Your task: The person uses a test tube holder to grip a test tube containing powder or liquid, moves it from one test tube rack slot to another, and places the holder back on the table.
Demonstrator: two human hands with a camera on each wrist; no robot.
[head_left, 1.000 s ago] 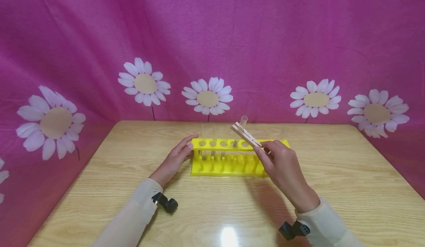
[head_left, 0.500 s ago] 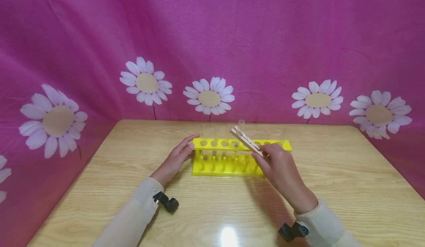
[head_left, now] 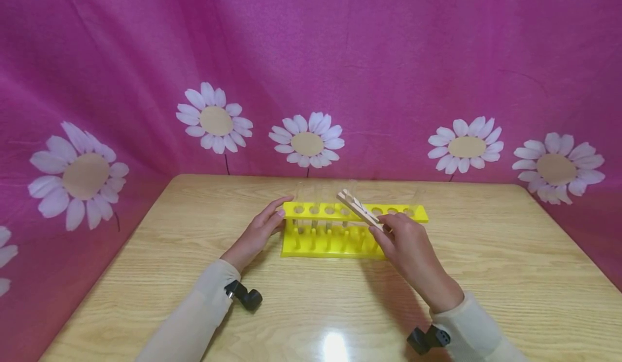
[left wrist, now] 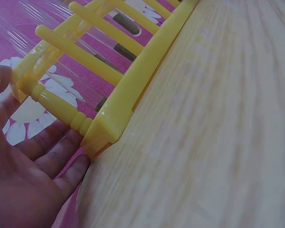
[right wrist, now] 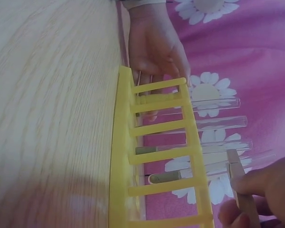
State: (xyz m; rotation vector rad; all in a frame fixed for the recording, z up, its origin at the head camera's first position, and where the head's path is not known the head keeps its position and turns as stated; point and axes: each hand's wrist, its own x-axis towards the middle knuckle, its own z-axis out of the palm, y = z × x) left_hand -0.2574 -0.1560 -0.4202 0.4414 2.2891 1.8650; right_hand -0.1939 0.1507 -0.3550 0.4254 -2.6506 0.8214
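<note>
A yellow test tube rack (head_left: 316, 253) stands upright on the table. My left hand (head_left: 255, 235) grips its left end; in the left wrist view the thumb lies at the top bar and the fingers lie about the end post (left wrist: 57, 107). My right hand (head_left: 415, 256) pinches a wooden clothespin (head_left: 358, 206), tilted across the rack top. The clothespin's far end is on a clear test tube (head_left: 351, 185) that stands in one of the middle holes. In the right wrist view, dark matter (right wrist: 166, 177) fills the bottom of a tube near the clothespin (right wrist: 237, 175).
Several clear tubes stand in the rack's left holes, and one tube (head_left: 418, 195) leans at its right end. Open holes (head_left: 391, 210) lie between. The wooden table (head_left: 311, 297) ends at a pink flowered cloth (head_left: 379, 81) behind.
My right hand has lowered the clothespin and its tube, so the tube now sits deeper in the rack. The left hand stays at the rack's left end.
</note>
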